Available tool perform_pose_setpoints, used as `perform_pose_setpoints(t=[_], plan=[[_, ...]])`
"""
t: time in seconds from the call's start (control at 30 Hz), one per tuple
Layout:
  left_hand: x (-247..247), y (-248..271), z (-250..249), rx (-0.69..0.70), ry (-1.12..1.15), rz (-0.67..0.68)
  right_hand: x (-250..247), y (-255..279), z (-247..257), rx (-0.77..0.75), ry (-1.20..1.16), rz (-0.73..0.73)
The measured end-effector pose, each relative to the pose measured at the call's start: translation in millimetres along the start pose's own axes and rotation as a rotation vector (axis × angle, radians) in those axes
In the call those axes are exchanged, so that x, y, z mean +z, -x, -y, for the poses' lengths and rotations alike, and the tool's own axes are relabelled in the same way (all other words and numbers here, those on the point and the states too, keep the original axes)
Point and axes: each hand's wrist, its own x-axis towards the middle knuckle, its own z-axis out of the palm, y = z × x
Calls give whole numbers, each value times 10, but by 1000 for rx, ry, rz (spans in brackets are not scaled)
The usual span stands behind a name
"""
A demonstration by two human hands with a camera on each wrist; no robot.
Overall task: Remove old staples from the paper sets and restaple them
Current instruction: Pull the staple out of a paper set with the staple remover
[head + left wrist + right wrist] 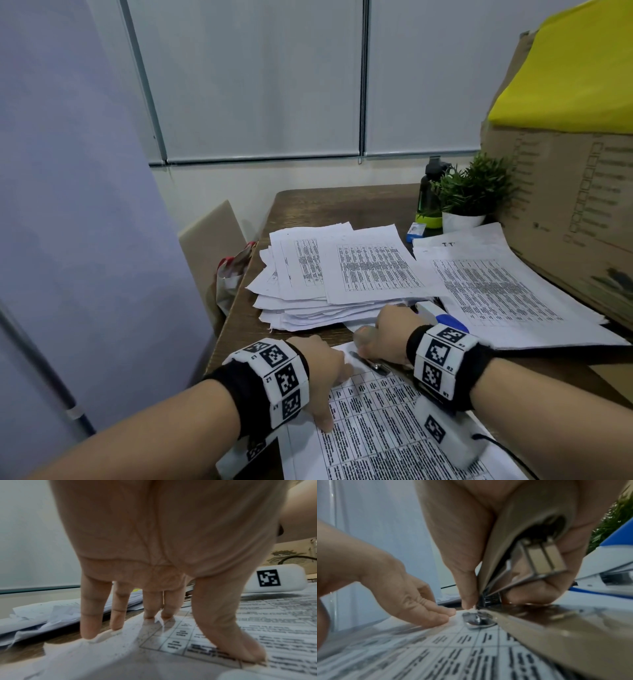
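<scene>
I find the paper set (pixel 394 428) lying flat on the bench (pixel 308 205) at the lower centre of the head view, its printed table facing up. My left hand (pixel 318 373) rests on the sheet's upper left corner, fingers (pixel 89 615) straight and spread, tips pressing the paper; it grips nothing. My right hand (pixel 387 339) is clamped on a beige stapler (pixel 530 574), thumb on one side and fingers curled around the other. The stapler's metal nose sits at the paper's top edge, just beside the left fingertips. Its base plate runs toward the lower right of the right wrist view. I cannot tell whether a staple is seated there.

A loose stack of papers (pixel 308 281) sits at frame centre, a second paper set (pixel 507 291) to the right. A blue and white stapler (pixel 442 317) lies just beyond my right hand. A potted plant (pixel 472 195) and a cardboard box (pixel 565 205) stand at the upper right.
</scene>
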Motion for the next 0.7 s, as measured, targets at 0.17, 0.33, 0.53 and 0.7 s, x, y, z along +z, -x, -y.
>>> perform_pose_setpoints(t=[0.17,0.33,0.53,0.7], plan=[[-47,112,-67,-23,7,-3,4,-26,53,24,-14,-18],[-119,133,-137,-38,-21,22,5,-89,252,92,-40,-71],[-101,89,-64,-21,55,-10,-166,-68,143,79,-109,-192],[-95,18,52,15,92,-61,-296,101,-183,67,-31,-129]])
